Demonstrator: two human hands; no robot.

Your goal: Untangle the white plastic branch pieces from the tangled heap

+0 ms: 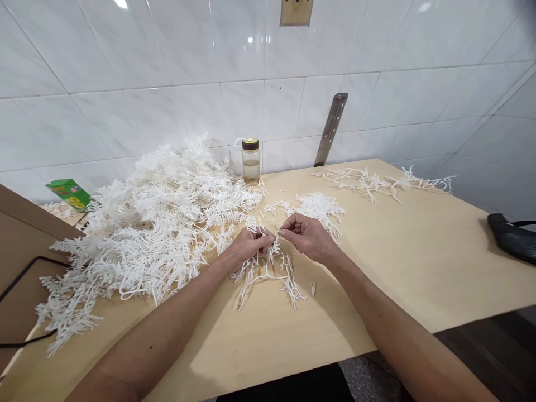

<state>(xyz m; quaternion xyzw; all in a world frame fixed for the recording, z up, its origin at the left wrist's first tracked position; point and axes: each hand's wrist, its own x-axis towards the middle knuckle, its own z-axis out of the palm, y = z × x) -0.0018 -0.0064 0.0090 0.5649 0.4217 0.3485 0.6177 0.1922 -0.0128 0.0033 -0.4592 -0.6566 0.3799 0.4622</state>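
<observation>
My left hand (pixel 252 244) is closed around a white branching plastic piece (pixel 267 273), whose forked stems spread over the wooden table below the fingers. Just to the right, my right hand (pixel 307 237) has its thumb and forefinger pinched together close to the piece; whatever lies between the tips is too small to make out. A large heap of white branched pieces (pixel 167 218) lies left of my hands. Behind my right hand is a smaller pile of short white sprigs (pixel 321 211). One loose sprig (pixel 314 288) rests nearer the front.
A bottle (pixel 251 163) stands by the tiled wall, with a metal bracket (pixel 331 129) to its right. Bare white branches (pixel 377 183) lie at the back right. A black object (pixel 513 237) sits at the right edge; a green box (pixel 69 193) and cardboard (pixel 29 245) are at left.
</observation>
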